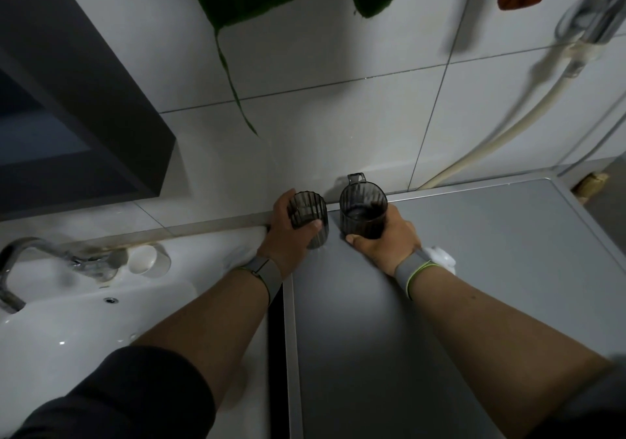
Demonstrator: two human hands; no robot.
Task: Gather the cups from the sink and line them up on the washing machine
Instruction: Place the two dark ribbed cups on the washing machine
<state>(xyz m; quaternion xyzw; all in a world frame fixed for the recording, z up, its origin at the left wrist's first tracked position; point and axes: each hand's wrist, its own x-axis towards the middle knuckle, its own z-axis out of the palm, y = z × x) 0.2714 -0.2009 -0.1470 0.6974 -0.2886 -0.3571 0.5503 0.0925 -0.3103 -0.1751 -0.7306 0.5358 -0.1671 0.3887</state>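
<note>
My left hand (288, 232) grips a dark ribbed see-through cup (310, 216) at the back left corner of the grey washing machine top (474, 286). My right hand (386, 238) holds a dark smooth see-through cup with a handle (363, 210) just to its right, near the machine's back edge. Both cups are upright and side by side with a small gap between them. Whether their bases rest on the lid I cannot tell. A white cup (147, 259) lies on its side on the sink ledge by the tap.
The white sink (84, 330) with a metal tap (30, 252) is at the left. A white object (440, 257) lies behind my right wrist. A hose (501, 140) runs down the tiled wall at right. A dark cabinet (67, 99) hangs upper left.
</note>
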